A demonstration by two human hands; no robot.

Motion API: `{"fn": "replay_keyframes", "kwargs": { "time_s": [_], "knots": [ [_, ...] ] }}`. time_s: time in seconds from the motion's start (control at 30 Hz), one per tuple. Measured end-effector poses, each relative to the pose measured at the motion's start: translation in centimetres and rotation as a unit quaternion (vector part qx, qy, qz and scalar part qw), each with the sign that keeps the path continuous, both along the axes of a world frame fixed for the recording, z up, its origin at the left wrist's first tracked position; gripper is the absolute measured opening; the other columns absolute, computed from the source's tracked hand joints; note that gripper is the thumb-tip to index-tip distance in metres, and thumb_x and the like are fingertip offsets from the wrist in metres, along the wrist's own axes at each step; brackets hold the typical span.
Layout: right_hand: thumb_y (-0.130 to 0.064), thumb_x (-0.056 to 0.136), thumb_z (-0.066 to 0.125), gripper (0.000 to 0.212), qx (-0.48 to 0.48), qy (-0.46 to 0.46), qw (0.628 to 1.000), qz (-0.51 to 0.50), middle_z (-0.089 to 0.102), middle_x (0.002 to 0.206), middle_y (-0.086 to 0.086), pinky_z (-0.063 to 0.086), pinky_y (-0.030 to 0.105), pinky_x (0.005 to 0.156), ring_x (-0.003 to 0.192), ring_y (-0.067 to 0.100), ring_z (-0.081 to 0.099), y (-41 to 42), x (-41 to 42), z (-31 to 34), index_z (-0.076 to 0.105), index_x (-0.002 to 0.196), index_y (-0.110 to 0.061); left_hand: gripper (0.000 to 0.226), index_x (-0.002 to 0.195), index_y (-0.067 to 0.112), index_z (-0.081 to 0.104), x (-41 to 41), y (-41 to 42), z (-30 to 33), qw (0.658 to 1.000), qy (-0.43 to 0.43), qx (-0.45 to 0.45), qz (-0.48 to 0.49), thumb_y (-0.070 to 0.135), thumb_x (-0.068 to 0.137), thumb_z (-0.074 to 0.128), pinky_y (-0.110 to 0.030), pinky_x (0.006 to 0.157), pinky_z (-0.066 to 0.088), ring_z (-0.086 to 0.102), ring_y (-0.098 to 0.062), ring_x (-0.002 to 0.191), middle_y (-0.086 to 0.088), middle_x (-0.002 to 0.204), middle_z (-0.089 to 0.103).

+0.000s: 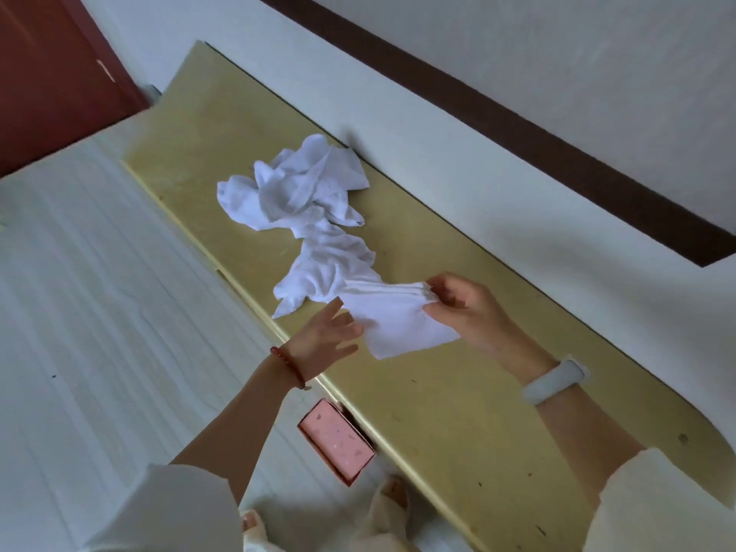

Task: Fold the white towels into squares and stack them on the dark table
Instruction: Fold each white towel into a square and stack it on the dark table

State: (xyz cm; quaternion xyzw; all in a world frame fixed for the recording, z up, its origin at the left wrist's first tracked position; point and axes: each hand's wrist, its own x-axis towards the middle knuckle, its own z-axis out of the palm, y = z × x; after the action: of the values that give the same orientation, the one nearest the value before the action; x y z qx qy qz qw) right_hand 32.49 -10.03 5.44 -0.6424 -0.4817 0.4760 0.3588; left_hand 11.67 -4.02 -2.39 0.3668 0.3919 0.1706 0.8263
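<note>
Table (pixel 438 392): long, yellowish top, set against a pale wall (pixel 438 125) with a dark band (pixel 517 125).

Crumpled towels (pixel 302 193): white heap on the table's far part, trailing toward the hands; how many pieces it holds cannot be told.

Folded towel (pixel 398 320): white, roughly square, held just above the table's near edge, touching the heap's trailing end.

Right hand (pixel 466 304): thumb and fingers pinched on the folded towel's right edge; pale wristband (pixel 553 382) on the wrist.

Left hand (pixel 322 336): fingers spread, gripping nothing, fingertips at the towel's left edge; red bead bracelet (pixel 288 366).

Pink box (pixel 336 440): on the pale floor (pixel 99 292) beside the table's edge, lid uppermost, contents hidden.

Red-brown door (pixel 47 73): upper left.
</note>
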Motion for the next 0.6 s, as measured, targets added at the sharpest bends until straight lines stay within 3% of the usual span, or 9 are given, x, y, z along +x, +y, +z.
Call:
{"fn": "replay_keyframes", "kwargs": {
  "time_s": [0.1,0.17,0.27,0.33,0.4,0.5,0.6],
  "knots": [
    [0.000,0.082,0.059,0.020,-0.016,0.027,0.999,0.010,0.057,0.079,0.001,0.037,0.024,0.067,0.073,0.010,0.050,1.2,-4.1,1.6,0.058,0.079,-0.019,0.042,0.117,0.008,0.059,-5.0,0.1,2.2,0.998,-0.026,0.023,0.061,0.010,0.076,0.066,-0.034,0.095,0.045,0.057,-0.019,0.108,-0.004,0.115,0.062],
    [0.003,0.084,0.055,0.021,-0.020,0.038,0.999,0.000,0.059,0.079,0.002,0.038,0.025,0.065,0.074,0.014,0.052,1.9,-8.2,2.1,0.060,0.081,-0.018,0.029,0.108,-0.004,0.062,-9.1,0.0,3.6,0.989,0.025,0.069,0.127,0.005,0.081,0.065,-0.032,0.091,0.048,0.058,-0.021,0.100,-0.012,0.106,0.062],
    [-0.002,0.086,0.055,0.017,-0.009,0.002,1.000,-0.013,0.061,0.081,0.007,0.040,0.031,0.068,0.078,0.020,0.053,2.7,-16.2,2.1,0.062,0.085,-0.018,0.026,0.086,-0.006,0.063,-16.7,-0.6,5.6,0.954,0.119,0.159,0.227,0.018,0.080,0.070,-0.033,0.082,0.046,0.053,-0.019,0.082,-0.010,0.084,0.058],
    [-0.007,0.085,0.057,0.011,-0.002,-0.036,0.999,0.000,0.062,0.077,0.006,0.045,0.039,0.071,0.075,0.021,0.055,3.1,-23.5,1.8,0.063,0.084,-0.015,0.027,0.074,0.003,0.057,-23.3,-1.6,7.1,0.906,0.218,0.242,0.270,0.026,0.084,0.066,-0.022,0.070,0.043,0.049,-0.016,0.067,-0.005,0.069,0.053],
    [-0.009,0.085,0.056,0.006,0.007,-0.064,0.998,0.021,0.060,0.072,0.003,0.048,0.043,0.073,0.070,0.018,0.053,3.3,-31.5,1.5,0.062,0.086,-0.009,0.026,0.072,0.012,0.049,-30.1,-3.0,8.5,0.834,0.338,0.324,0.290,0.030,0.089,0.059,-0.018,0.053,0.034,0.043,-0.015,0.058,0.005,0.058,0.046],
    [-0.013,0.087,0.055,0.004,0.049,-0.069,0.994,0.065,0.058,0.073,-0.004,0.043,0.034,0.067,0.068,0.017,0.053,3.8,-43.8,2.2,0.057,0.087,-0.015,0.018,0.093,0.013,0.052,-40.8,-4.7,10.5,0.744,0.463,0.375,0.302,0.030,0.094,0.048,-0.030,0.056,0.037,0.054,-0.029,0.066,0.002,0.065,0.056],
    [-0.021,0.090,0.053,0.006,0.115,-0.116,0.978,0.132,0.056,0.071,-0.007,0.036,0.028,0.063,0.071,0.020,0.052,4.5,-55.4,3.6,0.055,0.094,-0.018,0.027,0.114,0.013,0.048,-51.5,-6.0,12.1,0.665,0.558,0.395,0.302,0.033,0.097,0.039,-0.037,0.064,0.044,0.061,-0.036,0.079,-0.012,0.084,0.067]
  ]
}}
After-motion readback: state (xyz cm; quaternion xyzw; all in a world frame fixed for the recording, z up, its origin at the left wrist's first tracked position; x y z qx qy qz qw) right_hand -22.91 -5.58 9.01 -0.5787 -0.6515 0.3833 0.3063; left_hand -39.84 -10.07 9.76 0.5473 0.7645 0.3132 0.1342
